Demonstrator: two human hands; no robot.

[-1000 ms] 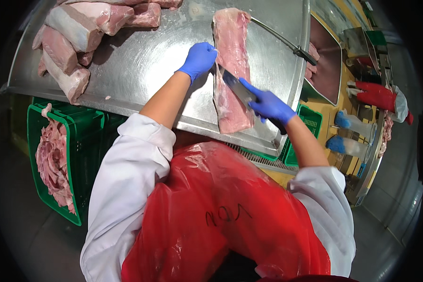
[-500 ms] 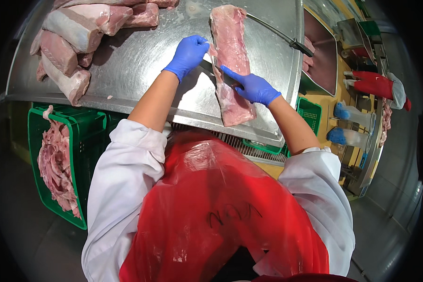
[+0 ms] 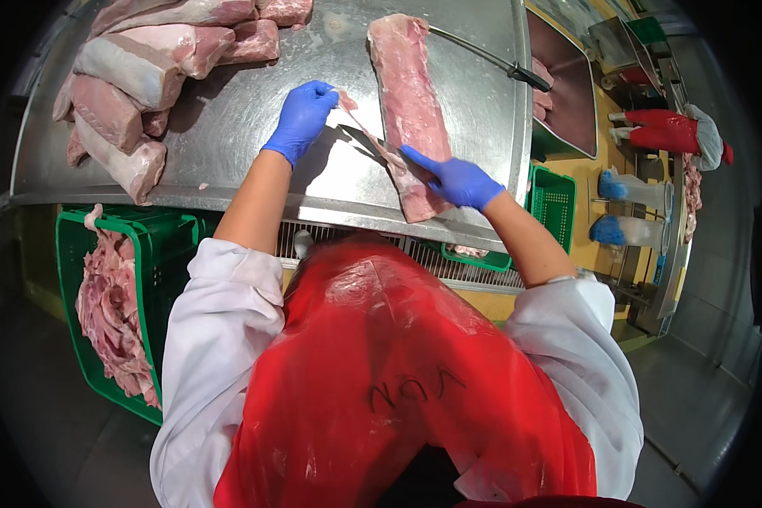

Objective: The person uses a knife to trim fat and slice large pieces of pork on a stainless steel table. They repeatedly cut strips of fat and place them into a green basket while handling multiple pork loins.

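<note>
A long slab of pale pink boneless meat (image 3: 408, 93) lies lengthwise on the steel table (image 3: 254, 140). My left hand (image 3: 301, 117), in a blue glove, pinches the end of a thin strip of trimmed meat (image 3: 346, 102). That strip is pulled taut to the left, its other end still joined to the slab's left edge. In my right hand (image 3: 466, 181), also gloved, is a knife; its dark blade (image 3: 362, 142) points left, passing under the strip. My right index finger stretches along the knife over the slab, and the handle is hidden by my hand.
Large meat pieces (image 3: 131, 63) are piled at the table's left. Beyond the slab lies a sharpening steel (image 3: 483, 57). A green crate (image 3: 148, 313) of trimmings stands lower left, a metal bin (image 3: 571, 93) with meat at right. Another person (image 3: 681, 134) works far right.
My left hand has drawn left and slightly nearer, stretching the strip away from the slab. The knife blade now shows more to the left of the slab.
</note>
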